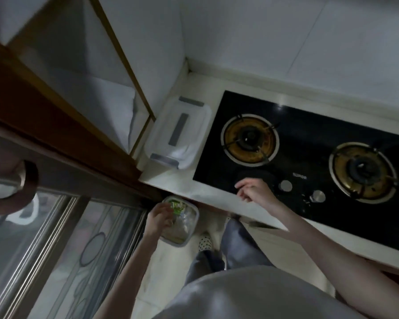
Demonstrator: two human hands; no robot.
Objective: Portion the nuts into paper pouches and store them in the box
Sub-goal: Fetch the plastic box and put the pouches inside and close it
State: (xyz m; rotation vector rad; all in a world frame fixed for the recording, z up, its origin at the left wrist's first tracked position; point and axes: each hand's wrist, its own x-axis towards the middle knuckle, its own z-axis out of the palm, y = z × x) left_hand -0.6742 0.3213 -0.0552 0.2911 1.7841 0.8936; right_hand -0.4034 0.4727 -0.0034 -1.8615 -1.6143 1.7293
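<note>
Carrying box (182, 223) low off the counter (207, 192), left hand (160, 217) fingers curled on its rim; right hand (255, 189) loosely spread, reaching toward lid (180, 132), probably to close it.

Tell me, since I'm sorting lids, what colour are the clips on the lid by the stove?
Grey clips on a clear lid, seen in the head view.

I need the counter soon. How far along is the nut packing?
Nearly finished, it seems. Done: the box already holds packets. In hand: the left hand grips the box below the counter edge; the right hand hovers open over the stove. Left: the lid lies off on the counter.
</note>
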